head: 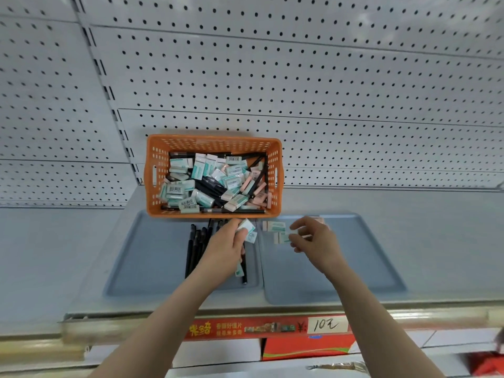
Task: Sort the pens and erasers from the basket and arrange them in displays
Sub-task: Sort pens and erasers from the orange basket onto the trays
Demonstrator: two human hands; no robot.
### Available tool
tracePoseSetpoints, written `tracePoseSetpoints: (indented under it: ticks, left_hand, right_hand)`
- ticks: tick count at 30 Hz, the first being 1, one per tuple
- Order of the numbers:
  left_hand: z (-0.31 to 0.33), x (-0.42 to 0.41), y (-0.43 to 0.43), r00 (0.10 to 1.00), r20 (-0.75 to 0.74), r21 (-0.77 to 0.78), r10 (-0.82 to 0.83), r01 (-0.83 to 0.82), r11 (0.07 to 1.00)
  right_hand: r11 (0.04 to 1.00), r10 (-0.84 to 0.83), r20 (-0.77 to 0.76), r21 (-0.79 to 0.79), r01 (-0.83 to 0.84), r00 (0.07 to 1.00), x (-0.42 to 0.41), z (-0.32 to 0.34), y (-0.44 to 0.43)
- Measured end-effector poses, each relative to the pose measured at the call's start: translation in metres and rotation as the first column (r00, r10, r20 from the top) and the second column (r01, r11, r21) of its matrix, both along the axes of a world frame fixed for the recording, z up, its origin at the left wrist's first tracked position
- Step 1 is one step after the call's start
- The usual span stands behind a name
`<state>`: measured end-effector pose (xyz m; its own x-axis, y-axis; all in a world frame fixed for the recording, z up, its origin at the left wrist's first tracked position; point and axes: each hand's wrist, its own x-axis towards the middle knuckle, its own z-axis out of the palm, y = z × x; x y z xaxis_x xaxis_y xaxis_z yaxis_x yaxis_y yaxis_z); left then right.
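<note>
**Feed the erasers over singly**

The left hand [229, 246] grips several small white erasers in teal sleeves [249, 231] over the left blue-grey plastic tray [147, 255], beside slim black pens [194, 246]. The right hand [313, 236] curls over the right blue-grey plastic tray [368, 255]; blur hides any pinch. Pass blocks singly, squared against the laid erasers [276, 226]. The orange perforated plastic basket [152, 170] is heaped.
</note>
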<state>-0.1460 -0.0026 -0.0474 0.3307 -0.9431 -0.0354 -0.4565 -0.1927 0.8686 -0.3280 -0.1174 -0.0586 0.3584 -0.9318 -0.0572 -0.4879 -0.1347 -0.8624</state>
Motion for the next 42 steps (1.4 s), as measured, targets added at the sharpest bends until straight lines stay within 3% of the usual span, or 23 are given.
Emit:
tracePoseSetpoints:
  ticks: [4,8,17,19,21,24,27,30,32,34,36,38,42]
  left_hand:
    - [0.002,0.007,0.005,1.0,-0.009,0.026,0.013,-0.013,1.0]
    - [0.0,0.01,0.01,0.999,-0.027,0.033,0.023,-0.022,0.999]
    - [-0.006,0.018,0.017,0.996,-0.071,0.02,0.058,-0.057,0.998]
    - [-0.005,0.017,0.017,0.995,-0.076,0.014,0.063,-0.062,0.998]
    - [-0.004,0.015,0.016,0.996,-0.075,0.001,0.055,-0.055,0.998]
    - [-0.001,0.011,0.014,0.998,-0.063,-0.01,0.023,-0.024,1.0]
    - [-0.002,0.01,0.012,1.0,-0.002,0.014,-0.012,0.012,1.0]
    - [-0.005,0.013,0.014,0.999,-0.03,0.015,0.011,-0.011,1.0]
    - [-0.006,0.016,0.015,0.997,-0.058,-0.004,0.051,-0.051,0.999]
    - [-0.006,0.019,0.015,0.995,-0.074,-0.021,0.074,-0.076,0.997]
    - [-0.005,0.019,0.015,0.994,-0.081,-0.036,0.073,-0.076,0.996]
    - [-0.004,0.017,0.013,0.994,-0.08,-0.051,0.068,-0.072,0.996]
    - [-0.003,0.017,0.014,0.993,-0.084,-0.048,0.082,-0.086,0.995]
  right_hand:
    - [0.965,0.082,-0.379,-0.202,-0.169,0.922,0.002,-0.013,0.0]
    - [0.906,0.072,-0.43,-0.348,-0.239,0.9,0.013,-0.02,-0.005]
    - [0.86,0.03,-0.26,-0.486,-0.157,0.965,0.026,-0.027,0.0]
    - [0.917,0.099,-0.108,-0.377,-0.132,0.989,0.031,-0.011,0.009]
    - [0.969,0.204,0.073,-0.157,-0.191,0.976,0.037,0.007,0.019]
    - [0.958,0.285,0.158,-0.051,-0.281,0.945,0.043,0.019,0.026]
    - [0.963,0.257,0.228,0.019,-0.268,0.939,0.042,0.021,0.027]
    - [0.992,0.091,0.332,0.054,-0.115,0.939,0.026,0.021,0.017]
    - [1.0,0.012,0.228,0.022,-0.017,0.974,0.011,0.016,0.007]
    - [0.998,0.05,0.035,0.026,-0.051,0.998,0.002,0.006,0.004]
    - [0.994,0.103,-0.166,-0.013,-0.106,0.981,0.001,-0.005,0.003]
    - [0.969,0.123,-0.386,-0.151,-0.195,0.914,0.002,-0.011,0.005]
    - [0.923,0.148,-0.508,-0.238,-0.303,0.849,0.006,-0.012,0.005]
